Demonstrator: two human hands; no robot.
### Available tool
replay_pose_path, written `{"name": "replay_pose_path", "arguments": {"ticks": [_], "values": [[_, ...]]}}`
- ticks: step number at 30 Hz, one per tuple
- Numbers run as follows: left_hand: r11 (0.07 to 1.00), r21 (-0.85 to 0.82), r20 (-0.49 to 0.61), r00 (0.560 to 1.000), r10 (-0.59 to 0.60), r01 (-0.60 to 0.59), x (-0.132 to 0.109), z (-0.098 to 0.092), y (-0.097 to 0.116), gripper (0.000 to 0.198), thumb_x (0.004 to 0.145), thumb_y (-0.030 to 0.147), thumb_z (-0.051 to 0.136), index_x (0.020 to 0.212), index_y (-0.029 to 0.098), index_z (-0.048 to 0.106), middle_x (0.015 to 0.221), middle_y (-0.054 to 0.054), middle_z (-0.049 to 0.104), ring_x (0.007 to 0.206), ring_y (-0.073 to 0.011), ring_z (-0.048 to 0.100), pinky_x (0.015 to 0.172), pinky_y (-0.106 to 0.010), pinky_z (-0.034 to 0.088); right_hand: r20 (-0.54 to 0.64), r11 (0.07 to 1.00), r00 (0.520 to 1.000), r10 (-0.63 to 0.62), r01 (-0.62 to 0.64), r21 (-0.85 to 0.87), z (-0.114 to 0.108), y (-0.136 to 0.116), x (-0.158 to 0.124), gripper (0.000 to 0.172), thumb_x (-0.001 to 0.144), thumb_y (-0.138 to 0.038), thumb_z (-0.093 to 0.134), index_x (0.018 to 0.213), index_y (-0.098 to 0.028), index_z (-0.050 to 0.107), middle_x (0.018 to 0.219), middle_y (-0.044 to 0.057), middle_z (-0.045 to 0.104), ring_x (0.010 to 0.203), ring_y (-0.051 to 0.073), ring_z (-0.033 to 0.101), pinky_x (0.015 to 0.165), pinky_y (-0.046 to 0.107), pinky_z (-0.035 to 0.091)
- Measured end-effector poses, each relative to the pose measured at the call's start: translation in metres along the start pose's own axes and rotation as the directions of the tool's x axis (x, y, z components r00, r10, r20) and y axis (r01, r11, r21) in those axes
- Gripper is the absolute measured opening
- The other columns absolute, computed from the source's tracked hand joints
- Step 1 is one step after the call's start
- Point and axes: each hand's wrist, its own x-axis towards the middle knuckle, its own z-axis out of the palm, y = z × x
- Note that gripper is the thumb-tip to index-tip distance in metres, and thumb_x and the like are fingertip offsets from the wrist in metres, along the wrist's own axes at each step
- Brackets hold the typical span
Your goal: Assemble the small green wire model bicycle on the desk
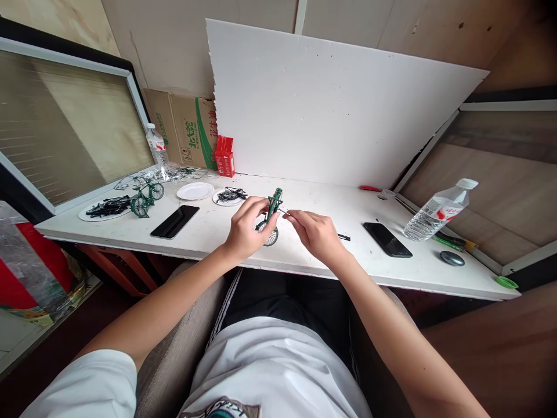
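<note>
Near the front of the worktop, a green model bicycle is clamped in the left hand and a slender rod pinched by the right hand — close work seems underway, and steady alignment is called for.

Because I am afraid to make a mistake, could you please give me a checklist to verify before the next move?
1. Left grip holds the green model bicycle: ok.
2. Right grip pinches a thin piece: ok.
3. Thin piece touches the bicycle: cannot tell, too small.
4. No loose parts by the right grip: not ok, a black strip lies on the table.
5. Bottle on the right capped: ok.
</note>
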Motion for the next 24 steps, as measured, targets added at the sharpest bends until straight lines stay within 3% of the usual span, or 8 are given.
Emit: {"name": "replay_pose_path", "arguments": {"ticks": [4,7,9,12,15,18,21,24], "values": [[0.998,0.053,0.016,1.0,0.013,-0.014,-0.002,-0.001,-0.007,0.019,0.101,0.028,0.069,0.117,0.018,0.068,0.109,-0.01,0.072,0.102,-0.0201,0.072,0.09,-0.032,0.067,0.153,0.886,0.967,0.205,-0.25,0.391,0.0,-0.011,0.003,0.048,0.112,-0.058,0.042,0.105,-0.021,0.071,0.065,-0.001,0.059,0.056,0.015,0.055,0.065,0.029,0.042],[0.997,0.074,0.032,0.999,0.031,-0.033,-0.002,-0.003,-0.012,0.019,0.101,0.029,0.069,0.118,0.019,0.068,0.11,-0.011,0.072,0.104,-0.0217,0.072,0.093,-0.034,0.065,0.391,0.497,0.869,0.304,-0.495,0.713,-0.001,-0.015,0.007,0.047,0.106,-0.065,0.054,0.099,-0.02,0.068,0.054,-0.009,0.034,0.048,0.013,0.044,0.057,0.027,0.037],[0.995,0.079,0.042,0.997,0.061,-0.065,-0.001,-0.004,-0.014,0.02,0.101,0.027,0.069,0.119,0.019,0.068,0.111,-0.011,0.072,0.105,-0.0223,0.072,0.095,-0.036,0.064,0.531,0.218,0.798,0.286,-0.594,0.774,-0.003,-0.014,0.01,0.042,0.102,-0.062,0.063,0.098,-0.02,0.066,0.056,-0.012,0.022,0.045,0.01,0.033,0.054,0.025,0.031],[0.991,0.076,0.041,0.993,0.111,-0.114,0.001,-0.006,-0.015,0.021,0.099,0.024,0.07,0.119,0.019,0.068,0.111,-0.011,0.072,0.104,-0.0225,0.072,0.097,-0.036,0.063,0.622,0.039,0.744,0.243,-0.648,0.76,-0.005,-0.011,0.011,0.036,0.1,-0.057,0.069,0.099,-0.02,0.065,0.06,-0.012,0.017,0.048,0.009,0.026,0.054,0.024,0.027],[0.994,0.043,0.03,0.995,0.098,-0.099,0.003,-0.006,-0.014,0.022,0.098,0.022,0.072,0.119,0.019,0.068,0.109,-0.009,0.071,0.099,-0.02,0.072,0.091,-0.032,0.065,0.577,0.134,0.782,0.235,-0.614,0.778,-0.005,-0.014,0.011,0.04,0.103,-0.061,0.062,0.099,-0.021,0.063,0.063,-0.011,0.019,0.051,0.01,0.028,0.054,0.025,0.026],[0.999,0.009,0.027,0.999,0.039,-0.039,0.005,-0.006,-0.013,0.021,0.098,0.023,0.073,0.118,0.018,0.068,0.108,-0.008,0.071,0.098,-0.0182,0.071,0.085,-0.028,0.066,0.373,0.497,0.877,0.304,-0.48,0.723,-0.003,-0.021,0.009,0.044,0.108,-0.063,0.05,0.099,-0.022,0.062,0.064,-0.007,0.033,0.054,0.012,0.035,0.055,0.027,0.03],[1.0,-0.022,0.054,0.999,0.004,-0.003,0.007,-0.006,-0.012,0.02,0.098,0.025,0.072,0.117,0.018,0.069,0.109,-0.009,0.071,0.098,-0.0181,0.071,0.082,-0.028,0.066,0.098,0.892,0.97,0.224,-0.245,0.379,-0.001,-0.022,0.006,0.039,0.112,-0.055,0.046,0.107,-0.022,0.065,0.074,0.0,0.059,0.062,0.015,0.049,0.061,0.029,0.037],[0.999,-0.046,0.095,0.995,0.002,0.002,0.007,-0.007,-0.012,0.021,0.098,0.025,0.072,0.117,0.017,0.069,0.11,-0.01,0.071,0.098,-0.0187,0.072,0.083,-0.029,0.067,-0.028,0.999,0.999,0.036,-0.036,0.016,-0.001,-0.015,0.003,0.037,0.114,-0.046,0.042,0.11,-0.021,0.069,0.086,0.008,0.071,0.072,0.019,0.059,0.064,0.031,0.037]]}}
